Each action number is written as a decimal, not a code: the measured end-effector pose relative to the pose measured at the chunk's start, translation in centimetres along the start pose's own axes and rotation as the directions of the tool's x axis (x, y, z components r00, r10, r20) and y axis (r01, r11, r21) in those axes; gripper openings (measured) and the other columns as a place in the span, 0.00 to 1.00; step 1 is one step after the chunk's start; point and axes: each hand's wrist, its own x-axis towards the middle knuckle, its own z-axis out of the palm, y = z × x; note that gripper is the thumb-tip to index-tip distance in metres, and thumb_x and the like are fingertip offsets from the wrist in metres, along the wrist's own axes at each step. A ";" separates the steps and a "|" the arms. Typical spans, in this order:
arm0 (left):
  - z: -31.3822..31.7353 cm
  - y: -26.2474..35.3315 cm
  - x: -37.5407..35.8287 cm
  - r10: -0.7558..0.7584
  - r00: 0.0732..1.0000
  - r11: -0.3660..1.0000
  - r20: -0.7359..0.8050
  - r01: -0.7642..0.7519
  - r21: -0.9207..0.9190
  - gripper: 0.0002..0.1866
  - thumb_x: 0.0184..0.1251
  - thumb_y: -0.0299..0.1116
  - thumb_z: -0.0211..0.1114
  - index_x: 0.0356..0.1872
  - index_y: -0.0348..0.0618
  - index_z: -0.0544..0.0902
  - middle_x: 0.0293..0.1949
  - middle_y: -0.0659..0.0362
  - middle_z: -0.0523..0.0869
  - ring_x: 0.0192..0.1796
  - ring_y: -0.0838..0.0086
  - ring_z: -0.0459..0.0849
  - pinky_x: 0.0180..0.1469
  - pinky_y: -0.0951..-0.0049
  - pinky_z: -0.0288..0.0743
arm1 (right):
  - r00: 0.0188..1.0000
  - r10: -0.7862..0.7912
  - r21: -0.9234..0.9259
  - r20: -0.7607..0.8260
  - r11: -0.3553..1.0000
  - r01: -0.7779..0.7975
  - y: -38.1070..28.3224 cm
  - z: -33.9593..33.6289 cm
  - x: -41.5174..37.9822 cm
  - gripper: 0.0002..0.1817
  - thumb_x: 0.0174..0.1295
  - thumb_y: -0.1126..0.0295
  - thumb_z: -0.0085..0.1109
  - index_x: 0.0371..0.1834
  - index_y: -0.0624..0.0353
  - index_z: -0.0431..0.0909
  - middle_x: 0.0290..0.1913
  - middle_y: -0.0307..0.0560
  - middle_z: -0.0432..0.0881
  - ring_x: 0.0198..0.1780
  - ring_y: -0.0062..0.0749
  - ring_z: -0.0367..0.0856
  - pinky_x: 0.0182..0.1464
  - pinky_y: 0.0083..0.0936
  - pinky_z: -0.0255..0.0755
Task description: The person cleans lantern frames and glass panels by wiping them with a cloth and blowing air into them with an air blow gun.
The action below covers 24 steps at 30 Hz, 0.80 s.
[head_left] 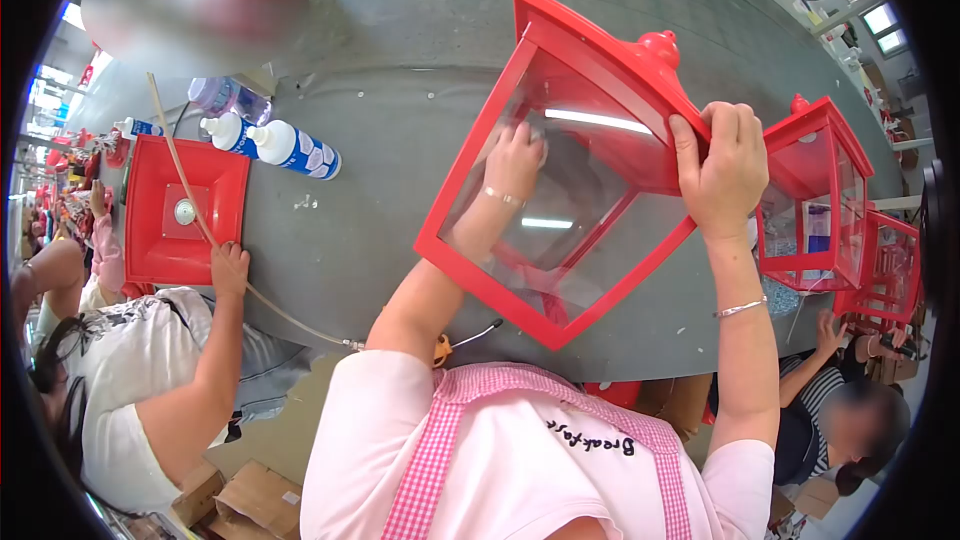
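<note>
A large red lantern (478,130) with clear panes and a knobbed roof is tilted in front of me, above the grey table. My right hand (725,170) grips its roof edge, with the thumb on the near side and the fingers over the top. Past the lower red frame reaches my left forearm, and my left hand (515,160) shows through the clear pane. Its fingers are curled together; I cannot tell what is in them. Light strips reflect in the pane beside that hand.
Two white-and-blue bottles (300,150) and a clear plastic bottle (228,98) lie on the table (370,190). More red lanterns (815,190) stand at the right. At the left, a co-worker's hand (230,268) touches a red tray-shaped part (222,180). A thin hose (190,190) crosses there. Cardboard boxes (255,500) lie below.
</note>
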 end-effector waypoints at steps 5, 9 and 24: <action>-5.4 2.0 -8.3 -0.005 0.957 0.997 0.289 0.029 -0.078 0.11 0.51 0.25 0.62 0.37 0.46 0.85 0.41 0.56 0.79 0.46 0.57 0.79 0.47 0.60 0.80 | 1.000 -0.004 -0.010 -0.018 1.000 0.004 0.1 0.0 -0.1 0.15 0.64 0.59 0.64 0.35 0.58 0.71 0.34 0.43 0.72 0.37 0.40 0.75 0.37 0.34 0.71; -6.2 4.2 -12.1 0.107 0.900 0.966 0.422 0.007 -0.260 0.10 0.51 0.28 0.65 0.36 0.49 0.86 0.39 0.55 0.80 0.45 0.56 0.81 0.48 0.59 0.79 | 1.000 0.005 -0.006 -0.011 1.000 -0.005 0.2 -0.2 -0.3 0.15 0.64 0.58 0.64 0.35 0.57 0.71 0.34 0.42 0.72 0.37 0.40 0.75 0.38 0.35 0.71; -1.3 7.6 -13.7 -0.091 0.794 0.094 0.601 0.607 -0.789 0.22 0.47 0.21 0.68 0.49 0.40 0.85 0.38 0.61 0.86 0.40 0.74 0.83 0.43 0.71 0.79 | 1.000 -0.013 -0.036 0.008 0.999 0.013 1.3 0.8 -1.3 0.17 0.68 0.61 0.59 0.49 0.64 0.75 0.47 0.57 0.79 0.52 0.55 0.77 0.54 0.44 0.72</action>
